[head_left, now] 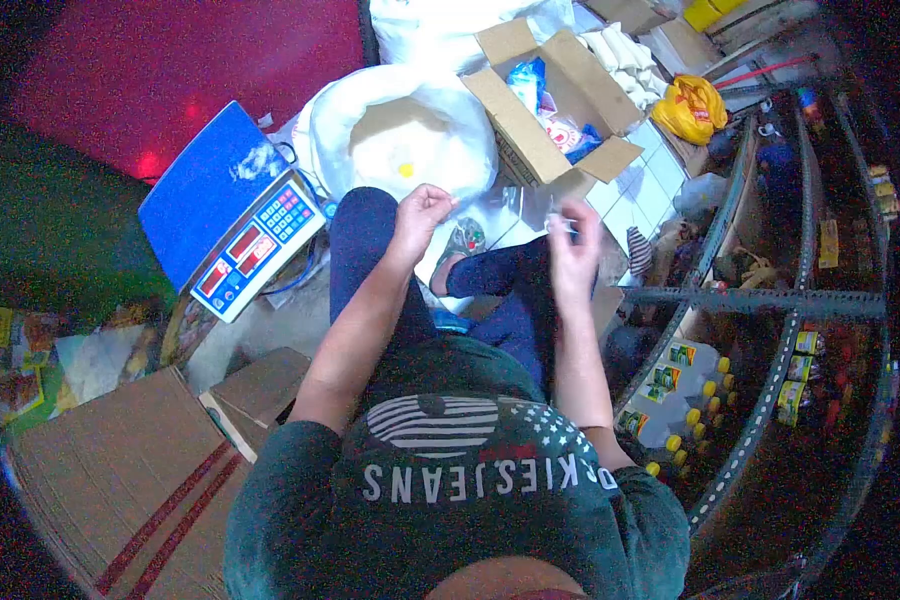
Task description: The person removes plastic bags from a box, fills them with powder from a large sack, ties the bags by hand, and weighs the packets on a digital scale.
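My left hand (427, 215) is closed in a pinch above my left knee, beside the open white sack (480, 130); what its fingertips hold, if anything, is too small to tell. My right hand (575, 245) is slightly smeared by motion, its fingers bent together at a thin piece of clear plastic (554, 212). Between the hands shows a clear plastic bag (512, 199); whether it hangs or lies on the floor I cannot tell. White loose contents (390, 135) fill the sack, with a small yellow object (406, 170) on top.
A digital scale (240, 215) with a blue platform stands left of the sack. An open cardboard box (510, 125) holds blue and white packets. Metal shelving (750, 300) with yellow-capped bottles (670, 395) runs along the right. Flattened cardboard (120, 480) lies at lower left.
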